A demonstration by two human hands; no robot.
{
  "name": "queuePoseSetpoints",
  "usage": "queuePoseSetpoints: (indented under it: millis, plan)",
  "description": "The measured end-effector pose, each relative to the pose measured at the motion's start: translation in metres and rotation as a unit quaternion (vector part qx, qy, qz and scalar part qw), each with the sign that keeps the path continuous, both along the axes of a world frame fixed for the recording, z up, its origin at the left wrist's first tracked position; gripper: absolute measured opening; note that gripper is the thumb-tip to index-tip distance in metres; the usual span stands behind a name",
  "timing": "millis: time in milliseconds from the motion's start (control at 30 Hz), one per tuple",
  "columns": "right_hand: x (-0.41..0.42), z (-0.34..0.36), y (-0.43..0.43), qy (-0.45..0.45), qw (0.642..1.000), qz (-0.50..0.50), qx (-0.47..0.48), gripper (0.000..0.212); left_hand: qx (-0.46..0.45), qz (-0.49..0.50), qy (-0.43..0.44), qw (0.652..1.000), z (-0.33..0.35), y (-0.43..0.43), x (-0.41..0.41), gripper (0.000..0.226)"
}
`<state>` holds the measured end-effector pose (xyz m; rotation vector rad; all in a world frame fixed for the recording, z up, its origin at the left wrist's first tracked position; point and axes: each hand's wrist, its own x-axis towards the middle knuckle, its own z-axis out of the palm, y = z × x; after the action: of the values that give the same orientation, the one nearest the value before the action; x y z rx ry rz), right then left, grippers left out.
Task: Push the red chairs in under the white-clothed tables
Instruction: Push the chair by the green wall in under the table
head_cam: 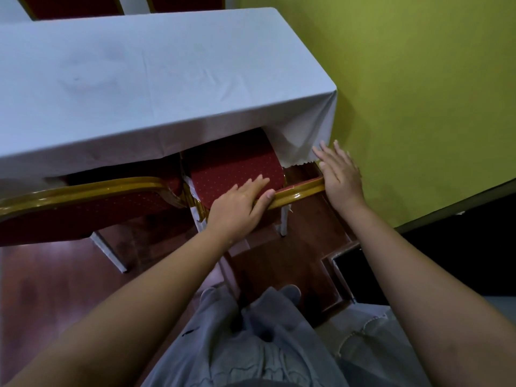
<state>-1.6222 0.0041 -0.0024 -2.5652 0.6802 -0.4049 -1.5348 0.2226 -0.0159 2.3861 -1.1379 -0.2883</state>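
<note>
Looking down at a table [156,79] with a white cloth over it, jammed up near a green wall [418,93]. Two red chairs sit at its near edge: the right chair [231,166] has its seat partly under the cloth already, and its gold backrest rail [298,192] runs between both hands. The left hand [237,205] lies flat over the rail, fingers stretched forward onto the red dotted upholstery and thumb hooked against the rail, so it's pressing more than gripping. The right hand [339,174] is open too, fingers spread and pointing forward, palm resting on the rail's right end, fingertips right by the hanging corner of the cloth (can't tell if they actually touch it). The left chair [83,210] stands right beside, its back touching or nearly touching the other one's, seat mostly hidden under the cloth. More red chair backs peek out past the table's far side. Floor [55,275] is dark reddish wood.
</note>
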Motion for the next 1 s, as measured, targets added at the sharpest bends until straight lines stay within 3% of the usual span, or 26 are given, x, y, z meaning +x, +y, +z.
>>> queuePoseSetpoints:
  millis: [300, 433, 600, 767, 1000]
  plan:
    - [0.035, 0.0, -0.008, -0.023, 0.999, 0.026, 0.012, 0.051, -0.003, 0.017, 0.01, 1.0, -0.001, -0.008, 0.036, 0.056]
    - [0.028, 0.001, -0.023, -0.019, 0.995, 0.091, 0.028, 0.05, 0.003, 0.046, -0.007, 0.999, 0.005, -0.024, 0.037, 0.055]
    - [0.026, -0.005, -0.043, 0.006, 0.99, 0.136, -0.021, 0.061, -0.004, 0.099, -0.033, 0.995, 0.005, -0.039, 0.031, 0.06]
    - [0.033, -0.012, -0.047, -0.036, 0.984, 0.165, -0.061, 0.056, -0.024, 0.143, -0.077, 0.986, 0.0, -0.04, 0.03, 0.068]
    - [0.047, -0.014, -0.061, -0.056, 0.976, 0.194, -0.083, 0.054, -0.043, 0.165, -0.108, 0.979, 0.002, -0.049, 0.036, 0.064]
